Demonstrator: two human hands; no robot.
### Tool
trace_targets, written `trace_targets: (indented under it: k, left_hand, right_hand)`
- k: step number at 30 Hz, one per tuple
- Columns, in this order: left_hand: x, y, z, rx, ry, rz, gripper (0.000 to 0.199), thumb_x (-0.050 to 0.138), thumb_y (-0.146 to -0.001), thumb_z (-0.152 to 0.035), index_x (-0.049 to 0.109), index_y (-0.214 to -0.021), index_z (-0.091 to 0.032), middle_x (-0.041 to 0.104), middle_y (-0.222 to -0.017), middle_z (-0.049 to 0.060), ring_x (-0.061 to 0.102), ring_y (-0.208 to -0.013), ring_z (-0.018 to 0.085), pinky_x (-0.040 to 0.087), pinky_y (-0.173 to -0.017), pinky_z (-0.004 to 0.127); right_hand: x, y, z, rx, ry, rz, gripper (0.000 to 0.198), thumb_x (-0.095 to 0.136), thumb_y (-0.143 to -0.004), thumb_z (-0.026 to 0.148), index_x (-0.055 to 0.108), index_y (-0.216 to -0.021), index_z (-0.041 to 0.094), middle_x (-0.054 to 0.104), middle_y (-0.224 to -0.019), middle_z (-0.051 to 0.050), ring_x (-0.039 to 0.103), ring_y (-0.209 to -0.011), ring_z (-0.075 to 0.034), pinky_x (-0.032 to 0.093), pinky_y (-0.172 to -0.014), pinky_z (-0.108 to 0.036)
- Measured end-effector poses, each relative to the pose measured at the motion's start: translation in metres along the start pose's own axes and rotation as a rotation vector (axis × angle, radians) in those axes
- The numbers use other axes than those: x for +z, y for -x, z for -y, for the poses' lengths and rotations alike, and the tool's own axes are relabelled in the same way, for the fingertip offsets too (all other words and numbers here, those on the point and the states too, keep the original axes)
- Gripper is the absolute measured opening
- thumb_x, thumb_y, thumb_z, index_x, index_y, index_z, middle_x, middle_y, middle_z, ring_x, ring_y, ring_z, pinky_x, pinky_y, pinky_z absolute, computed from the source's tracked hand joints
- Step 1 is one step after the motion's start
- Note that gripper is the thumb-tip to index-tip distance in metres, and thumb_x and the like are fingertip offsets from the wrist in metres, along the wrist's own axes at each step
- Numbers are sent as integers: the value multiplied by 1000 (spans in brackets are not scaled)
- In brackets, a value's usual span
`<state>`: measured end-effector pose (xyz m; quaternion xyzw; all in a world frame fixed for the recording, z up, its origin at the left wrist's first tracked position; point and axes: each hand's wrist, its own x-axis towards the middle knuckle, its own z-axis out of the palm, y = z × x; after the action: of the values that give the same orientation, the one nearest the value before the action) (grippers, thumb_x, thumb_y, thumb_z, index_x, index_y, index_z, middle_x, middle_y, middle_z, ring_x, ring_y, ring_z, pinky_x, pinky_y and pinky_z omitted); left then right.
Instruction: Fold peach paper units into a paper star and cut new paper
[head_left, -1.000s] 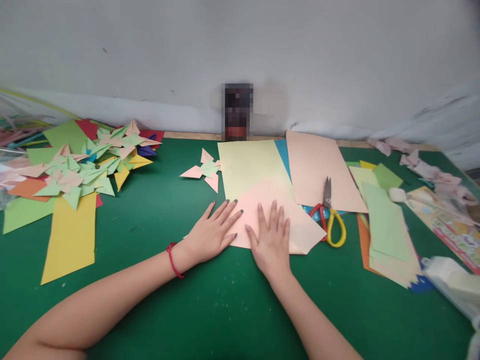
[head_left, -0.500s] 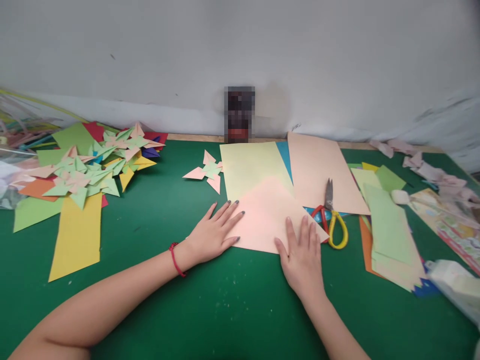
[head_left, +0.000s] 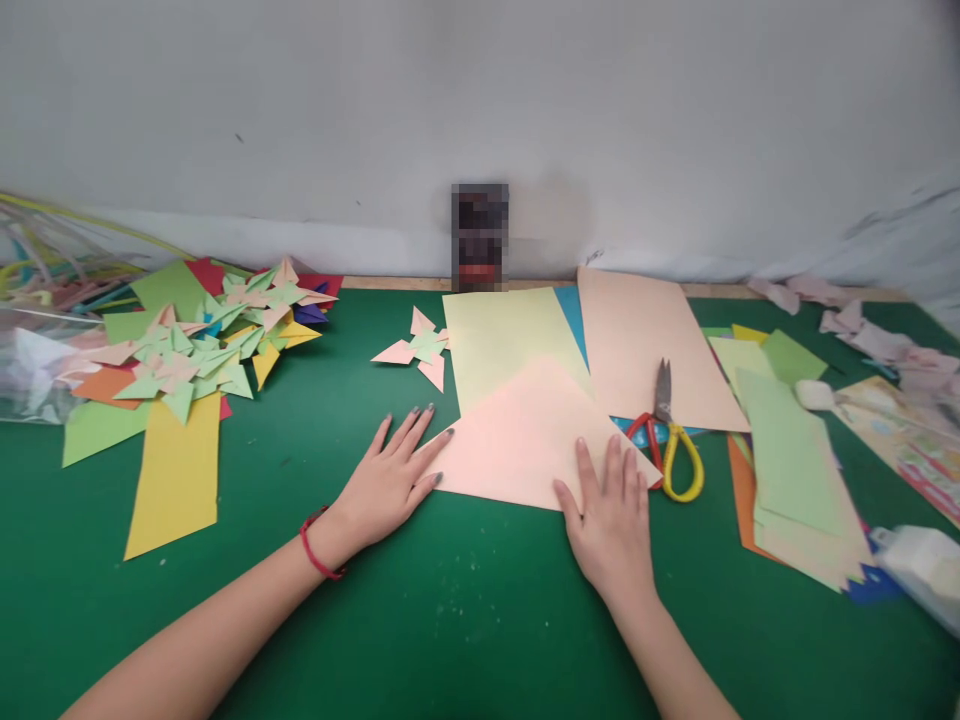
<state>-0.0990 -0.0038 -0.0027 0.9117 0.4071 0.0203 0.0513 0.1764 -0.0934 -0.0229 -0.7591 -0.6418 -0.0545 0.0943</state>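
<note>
A pink sheet folded into a triangle (head_left: 517,440) lies in front of me, its peak over a pale yellow sheet (head_left: 502,335). My left hand (head_left: 390,475) rests flat at the triangle's left corner, fingers spread, a red cord on the wrist. On its right part lies my right hand (head_left: 611,520), palm down with fingers stretched out. Scissors (head_left: 663,395) with one red and one yellow handle lie just beyond the right corner. A small pink and green folded paper star (head_left: 424,347) sits left of the yellow sheet.
Folded paper stars (head_left: 180,360) are heaped at the left over coloured sheets, with a yellow strip (head_left: 176,480) in front. Behind the scissors is a flat pink sheet (head_left: 652,340). Green paper pieces (head_left: 791,450) and crumpled scraps (head_left: 870,340) lie right on the green table (head_left: 450,620).
My left hand has slid leftward across the pink paper to its left corner. The right hand stays flat on the right part. The view has shifted slightly.
</note>
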Motion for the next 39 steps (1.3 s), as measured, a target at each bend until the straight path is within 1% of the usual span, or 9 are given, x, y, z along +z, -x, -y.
trace_targets:
  k: [4,7,10,14,22,26,32,36,39]
  left_hand:
    - [0,12,2,-90,-29,-50,50,33,-95,-39,30,-142,-26,14,-153,10,18,-139,30,17,-109,55]
    - [-3,13,-9,-126,-59,-95,47,33,-95,-30,32,-142,-23,15,-153,12,17,-139,31,14,-109,58]
    - [-6,9,-29,-15,-44,-91,50,32,-95,-27,26,-144,-23,16,-153,12,15,-140,29,9,-110,56]
    - [-5,6,-54,232,92,20,61,35,-91,-51,21,-145,-25,14,-154,8,14,-140,28,12,-112,50]
    - [-5,7,-59,234,233,118,69,40,-88,-54,17,-146,-25,12,-154,6,13,-140,28,9,-113,50]
    - [-5,7,-57,239,252,132,71,39,-88,-55,13,-147,-24,11,-154,6,12,-140,29,10,-112,52]
    - [-8,8,-56,224,294,187,77,34,-89,-57,2,-147,-19,8,-154,7,9,-141,27,7,-113,51]
    - [-9,7,-54,233,291,200,77,33,-89,-58,0,-147,-19,6,-153,6,11,-141,28,9,-113,52]
    - [-4,7,-50,272,242,152,76,28,-89,-59,2,-147,-17,9,-153,6,14,-140,27,12,-114,47]
  right_hand:
    - [-1,0,1,8,-5,5,63,39,-92,44,15,-147,23,-3,-154,-10,5,-140,-33,21,-109,-53]
    - [-1,1,1,12,-5,3,62,39,-92,44,18,-146,23,-1,-155,-10,5,-140,-33,20,-109,-53]
    - [-1,0,1,3,-4,-3,62,39,-92,44,19,-146,23,-1,-155,-10,5,-140,-33,20,-109,-53]
    - [2,-1,0,-6,2,-14,62,40,-92,43,18,-146,22,-2,-154,-11,6,-140,-33,20,-110,-52]
    - [-1,-8,-3,-52,-56,-73,59,33,-93,44,14,-146,30,3,-155,-8,18,-138,-34,28,-104,-57]
    - [-21,-56,2,-148,-184,-182,55,40,-91,41,29,-143,27,10,-155,-7,23,-137,-33,33,-104,-52]
    - [-25,-179,25,-377,-262,-329,42,38,-94,33,48,-131,17,28,-148,-14,25,-136,-27,32,-104,-48]
    - [-15,-254,48,-410,-229,-348,44,34,-95,33,43,-136,19,27,-148,-15,23,-137,-27,30,-104,-48]
    - [-12,-292,61,-392,-190,-367,47,32,-95,36,37,-139,20,22,-150,-16,17,-138,-30,27,-104,-50]
